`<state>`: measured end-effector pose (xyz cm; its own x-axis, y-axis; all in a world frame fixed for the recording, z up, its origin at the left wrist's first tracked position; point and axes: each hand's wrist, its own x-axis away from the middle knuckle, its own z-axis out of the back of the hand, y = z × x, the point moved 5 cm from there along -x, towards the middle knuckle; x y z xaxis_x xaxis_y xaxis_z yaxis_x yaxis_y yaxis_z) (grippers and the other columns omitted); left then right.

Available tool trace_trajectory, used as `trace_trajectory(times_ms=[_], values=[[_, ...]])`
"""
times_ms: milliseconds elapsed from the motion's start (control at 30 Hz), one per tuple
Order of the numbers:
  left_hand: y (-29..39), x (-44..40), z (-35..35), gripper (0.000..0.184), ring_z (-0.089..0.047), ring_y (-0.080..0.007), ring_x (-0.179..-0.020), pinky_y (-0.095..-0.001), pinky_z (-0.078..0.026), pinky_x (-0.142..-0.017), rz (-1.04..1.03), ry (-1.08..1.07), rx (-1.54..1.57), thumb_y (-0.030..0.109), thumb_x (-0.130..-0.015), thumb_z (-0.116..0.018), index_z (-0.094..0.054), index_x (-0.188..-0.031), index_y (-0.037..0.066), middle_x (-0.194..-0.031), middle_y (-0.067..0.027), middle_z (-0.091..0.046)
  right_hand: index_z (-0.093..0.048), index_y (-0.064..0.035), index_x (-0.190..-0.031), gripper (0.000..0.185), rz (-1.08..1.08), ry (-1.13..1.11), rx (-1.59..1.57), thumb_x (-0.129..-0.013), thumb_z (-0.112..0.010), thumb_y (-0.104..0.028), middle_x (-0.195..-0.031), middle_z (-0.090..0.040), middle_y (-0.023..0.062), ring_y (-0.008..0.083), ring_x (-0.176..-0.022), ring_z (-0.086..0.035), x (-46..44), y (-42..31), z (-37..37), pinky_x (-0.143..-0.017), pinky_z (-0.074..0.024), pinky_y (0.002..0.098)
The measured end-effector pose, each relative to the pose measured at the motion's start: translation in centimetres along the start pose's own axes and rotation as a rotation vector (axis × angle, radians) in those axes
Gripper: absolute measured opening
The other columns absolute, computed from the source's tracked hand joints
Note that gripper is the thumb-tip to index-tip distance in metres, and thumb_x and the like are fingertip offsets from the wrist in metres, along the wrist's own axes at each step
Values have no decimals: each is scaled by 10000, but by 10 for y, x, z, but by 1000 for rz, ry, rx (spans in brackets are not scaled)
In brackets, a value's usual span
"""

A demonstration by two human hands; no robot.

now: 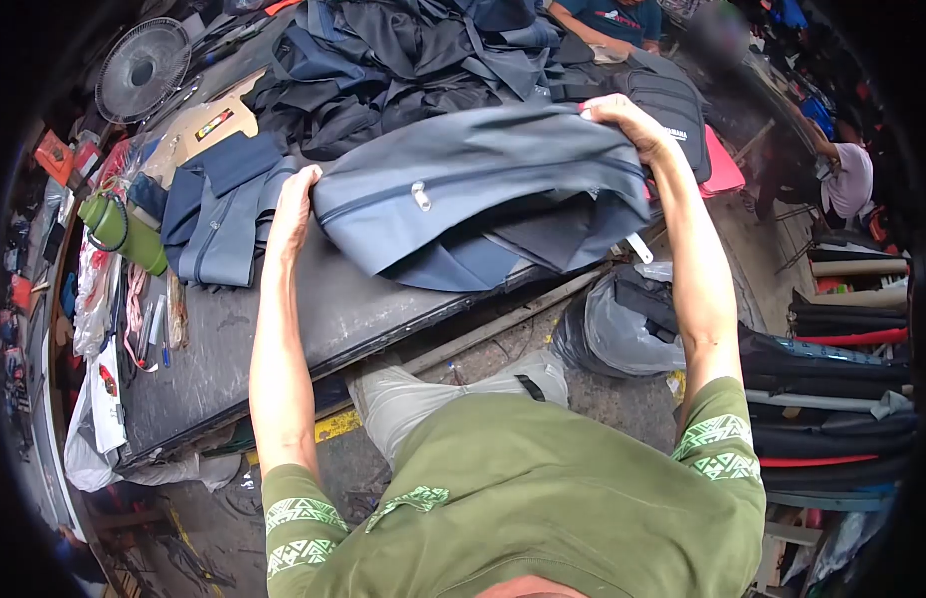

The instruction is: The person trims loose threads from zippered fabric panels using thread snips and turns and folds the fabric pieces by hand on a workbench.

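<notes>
A grey-blue unfinished fabric bag (463,159) is stretched between my two hands above the dark table, its underside gaping. A zipper with a pale pull (420,196) runs along its side. My left hand (298,204) is closed on the bag's left end. At the upper right end, my right hand (627,125) grips the edge, with a small red spot showing by the fingertips. Left of my left hand lies a stack of blue zippered fabric pieces (219,214). A black backpack (667,110) with white lettering is just beyond my right hand.
Dark fabric pieces (403,60) are heaped across the back of the table (224,349). A green bottle (124,234) and a fan (142,72) stand at left. A plastic-lined bin (622,329) sits below the right edge. Fabric rolls (832,399) fill the right; other people are nearby.
</notes>
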<state>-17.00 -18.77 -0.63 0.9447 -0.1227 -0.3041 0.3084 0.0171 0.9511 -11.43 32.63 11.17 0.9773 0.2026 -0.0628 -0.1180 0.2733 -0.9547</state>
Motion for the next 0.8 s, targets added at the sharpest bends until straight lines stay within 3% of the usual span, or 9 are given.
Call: trace_trajectory(times_ms=[133, 267, 367, 400, 467, 567, 633, 700, 800], values=[[5, 13, 1, 345, -369, -66, -743, -291, -316, -703, 66, -201, -213, 331, -999, -525, -450, -761, 91, -754, 72, -414, -782, -51, -993, 325, -140, -274, -17, -931, -745, -367, -853, -724, 2, 74, -778, -624, 17, 1, -24, -756, -515, 258], [3, 21, -4, 325, -403, -70, -767, -279, -335, -745, 145, -161, -205, 317, -995, -523, -515, -779, 74, -774, 64, -467, -730, -54, -999, 323, -304, -111, 217, -951, -723, -373, -854, -680, -21, 71, -758, -581, 10, 46, -18, -681, -460, 247], [-9, 21, -1, 311, -431, -75, -788, -273, -347, -780, 228, -124, -126, 311, -991, -531, -574, -805, 65, -804, 56, -516, -705, -21, -1088, 355, -202, 77, 476, -953, -725, -348, -880, -680, -1, 92, -766, -590, 44, 27, -30, -687, -467, 255], [-15, 20, 0, 307, -441, -76, -796, -271, -351, -791, 256, -113, -89, 310, -989, -535, -593, -815, 64, -815, 53, -532, -680, -6, -1191, 367, -116, 172, 611, -970, -714, -296, -1018, -702, 54, 127, -949, -639, 46, 30, -26, -823, -532, 307], [-23, 20, 0, 289, -474, -85, -806, -270, -367, -804, 302, -78, -9, 306, -986, -554, -638, -839, 72, -840, 52, -568, -679, -9, -1191, 341, 270, 434, 626, -969, -720, -263, -1030, -692, 61, 118, -942, -633, 81, 2, -52, -843, -524, 301], [-29, 15, -3, 305, -523, -90, -859, -263, -399, -848, 294, -75, 41, 335, -995, -575, -686, -887, 73, -887, 43, -624, -710, -12, -1040, 143, 370, 443, 417, -980, -695, -141, -965, -678, 30, 75, -844, -594, 129, -27, -120, -733, -489, 249], [-22, 18, -15, 327, -536, -92, -861, -268, -413, -845, 270, -31, 21, 353, -1000, -572, -693, -896, 68, -886, 37, -635, -717, -30, -995, 125, 41, 28, -51, -967, -692, -150, -968, -732, 30, 94, -826, -667, 153, -19, -184, -682, -521, 243], [-30, 11, -16, 341, -548, -98, -841, -283, -431, -822, 276, -90, 34, 355, -997, -552, -704, -905, 63, -875, 21, -648, -731, -40, -1077, 228, -216, -298, -172, -984, -714, -248, -984, -742, 40, 94, -816, -683, 170, 19, -238, -649, -524, 240], [-27, 4, -19, 243, -603, -121, -943, -314, -480, -837, 244, -114, -147, 338, -938, -626, -714, -1025, 128, -981, 13, -673, -566, -18, -1374, 514, -277, -162, -493, -1050, -607, -415, -1170, -709, 100, 168, -904, -707, 171, 94, -270, -713, -547, 268]])
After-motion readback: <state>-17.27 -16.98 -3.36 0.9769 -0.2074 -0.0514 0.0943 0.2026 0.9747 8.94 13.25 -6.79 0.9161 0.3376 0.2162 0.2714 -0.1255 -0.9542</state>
